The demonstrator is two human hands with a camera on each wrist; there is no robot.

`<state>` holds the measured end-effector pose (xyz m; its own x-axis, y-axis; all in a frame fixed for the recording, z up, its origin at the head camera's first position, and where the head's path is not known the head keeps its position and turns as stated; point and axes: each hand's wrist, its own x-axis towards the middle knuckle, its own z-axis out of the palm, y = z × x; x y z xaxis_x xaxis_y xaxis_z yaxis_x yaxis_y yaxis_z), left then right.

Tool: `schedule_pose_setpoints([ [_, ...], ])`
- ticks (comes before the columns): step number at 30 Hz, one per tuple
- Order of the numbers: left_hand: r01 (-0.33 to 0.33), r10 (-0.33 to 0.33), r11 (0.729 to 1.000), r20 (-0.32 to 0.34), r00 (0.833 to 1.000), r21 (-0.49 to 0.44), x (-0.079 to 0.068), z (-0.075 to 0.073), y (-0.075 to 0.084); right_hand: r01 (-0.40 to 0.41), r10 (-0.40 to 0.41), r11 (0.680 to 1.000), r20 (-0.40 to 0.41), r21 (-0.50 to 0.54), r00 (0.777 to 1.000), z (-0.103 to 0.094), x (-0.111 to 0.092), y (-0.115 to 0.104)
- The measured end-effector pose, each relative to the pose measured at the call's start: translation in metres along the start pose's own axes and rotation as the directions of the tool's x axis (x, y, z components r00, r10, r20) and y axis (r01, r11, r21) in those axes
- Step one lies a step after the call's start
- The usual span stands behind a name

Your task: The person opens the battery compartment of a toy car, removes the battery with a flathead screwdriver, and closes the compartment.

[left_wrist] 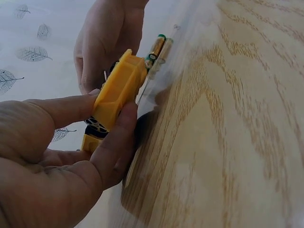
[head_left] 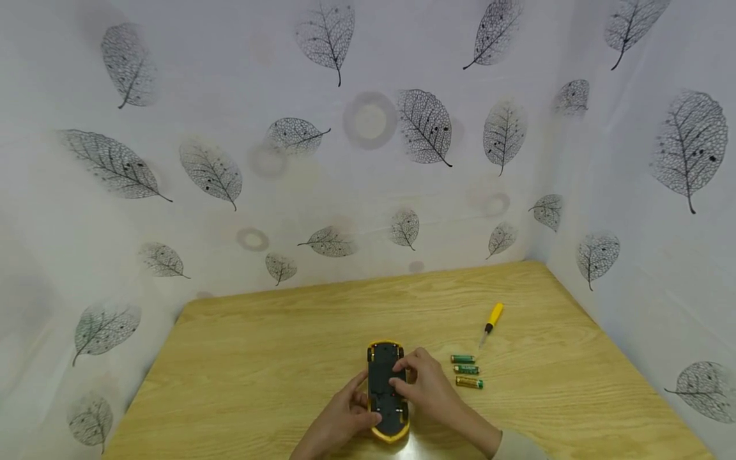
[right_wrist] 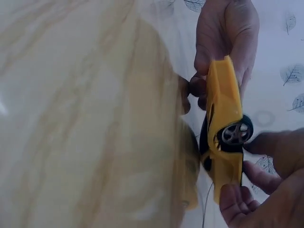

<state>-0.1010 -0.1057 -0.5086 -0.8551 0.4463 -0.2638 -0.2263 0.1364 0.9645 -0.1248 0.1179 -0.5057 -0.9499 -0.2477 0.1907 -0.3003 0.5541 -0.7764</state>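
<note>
A yellow toy car (head_left: 388, 437) is held with its black underside (head_left: 382, 370) up, low over the table. My left hand (head_left: 339, 418) grips its left side near the front end, thumb on the edge of the underside; in the left wrist view its fingers (left_wrist: 114, 142) lie along the yellow body. With my right hand (head_left: 428, 386) I hold the car's other side, thumb and index fingertip on the underside, a little apart. The right wrist view shows other fingertips (right_wrist: 230, 197) against the car's side, behind a wheel (right_wrist: 236, 133).
Several things lie to the right on the wooden table (head_left: 259, 358): two green batteries (head_left: 462, 359), a gold-and-green battery (head_left: 469, 383), and a screwdriver (head_left: 494, 315) with a yellow handle behind them. Leaf-patterned white cloth (head_left: 368, 179) hangs around the back and sides.
</note>
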Motion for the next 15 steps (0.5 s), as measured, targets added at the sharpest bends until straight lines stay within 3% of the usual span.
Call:
schedule_pose_setpoints([
  [4,-0.023,0.023,1.000,0.002,1.000,-0.002,-0.0010,0.0010,-0.0012,0.004,-0.004,1.000,-0.006,0.011,1.000,-0.0029,0.0020,0.0015],
  [15,-0.021,0.021,1.000,-0.002,1.000,-0.021,-0.0004,0.0008,-0.0041,-0.054,0.050,0.997,0.070,0.050,0.996,-0.0071,0.0072,0.0021],
])
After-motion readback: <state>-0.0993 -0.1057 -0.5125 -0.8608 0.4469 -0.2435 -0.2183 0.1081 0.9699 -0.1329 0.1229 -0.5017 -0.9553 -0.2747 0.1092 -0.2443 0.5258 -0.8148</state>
